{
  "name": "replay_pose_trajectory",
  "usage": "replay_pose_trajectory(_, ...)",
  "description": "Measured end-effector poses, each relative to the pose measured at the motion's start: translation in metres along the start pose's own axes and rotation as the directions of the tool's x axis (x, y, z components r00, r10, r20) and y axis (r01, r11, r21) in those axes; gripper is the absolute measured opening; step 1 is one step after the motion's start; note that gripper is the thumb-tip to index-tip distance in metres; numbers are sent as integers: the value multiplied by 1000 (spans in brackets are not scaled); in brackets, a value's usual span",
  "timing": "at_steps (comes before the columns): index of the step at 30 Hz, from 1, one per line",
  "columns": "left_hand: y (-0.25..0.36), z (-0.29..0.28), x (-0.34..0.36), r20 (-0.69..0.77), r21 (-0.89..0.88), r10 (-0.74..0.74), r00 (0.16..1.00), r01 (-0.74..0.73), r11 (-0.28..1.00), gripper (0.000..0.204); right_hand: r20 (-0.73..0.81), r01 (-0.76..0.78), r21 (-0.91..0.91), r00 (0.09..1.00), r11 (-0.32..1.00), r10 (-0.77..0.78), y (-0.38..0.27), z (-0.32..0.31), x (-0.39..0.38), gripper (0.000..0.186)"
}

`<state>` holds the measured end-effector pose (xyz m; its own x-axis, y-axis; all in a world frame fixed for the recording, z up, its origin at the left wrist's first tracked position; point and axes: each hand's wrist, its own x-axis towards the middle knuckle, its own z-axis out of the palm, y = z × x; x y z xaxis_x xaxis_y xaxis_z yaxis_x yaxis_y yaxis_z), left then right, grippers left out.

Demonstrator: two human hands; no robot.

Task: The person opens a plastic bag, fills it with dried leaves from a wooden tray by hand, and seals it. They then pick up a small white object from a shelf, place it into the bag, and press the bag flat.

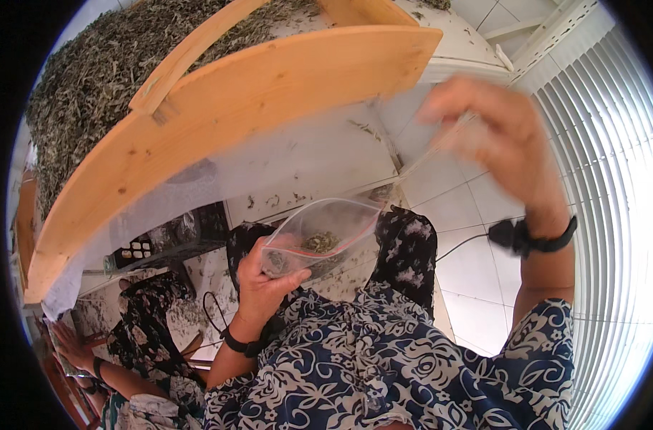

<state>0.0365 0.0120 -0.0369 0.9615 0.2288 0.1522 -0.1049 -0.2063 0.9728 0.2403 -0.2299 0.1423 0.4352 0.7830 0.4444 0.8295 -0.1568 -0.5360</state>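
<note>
A clear zip bag point(326, 261) with a red line along its mouth gapes in front of my lap. Dried, greenish-brown crushed leaves point(320, 242) lie inside it. Gripping the bag's left side, my left hand point(263, 281) has its thumb in front. Off to the right and higher up, my right hand point(487, 129) is smeared by motion. Its fingers close on a thin pale strip point(430, 153) that slants down toward the bag's right corner. Whether the strip touches the bag, I cannot tell.
Beyond the bag stands a wooden-framed tray point(269, 100) heaped with dried leaves point(90, 122). A dark crate point(172, 236) sits beneath it. At lower left, another person's hand point(72, 347) rests on a packet. Window blinds point(613, 179) line the right side.
</note>
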Motion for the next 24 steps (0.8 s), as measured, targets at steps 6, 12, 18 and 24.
replay_pose_trajectory(6,1,3,0,68,-143,-60,996,69,987,50,260,-117,-16,958,993,117,-20,57,-3,23)
replay_pose_trajectory(12,-5,16,-4,91,-124,-63,994,74,990,59,406,-54,-147,907,988,110,-13,67,-21,7)
replay_pose_trajectory(18,9,7,-4,63,94,71,995,-77,993,74,386,-35,-267,912,963,140,-13,79,-33,10)
replay_pose_trajectory(24,40,19,-1,-22,233,111,994,-103,967,61,380,-50,-404,899,913,217,-11,86,-37,15)
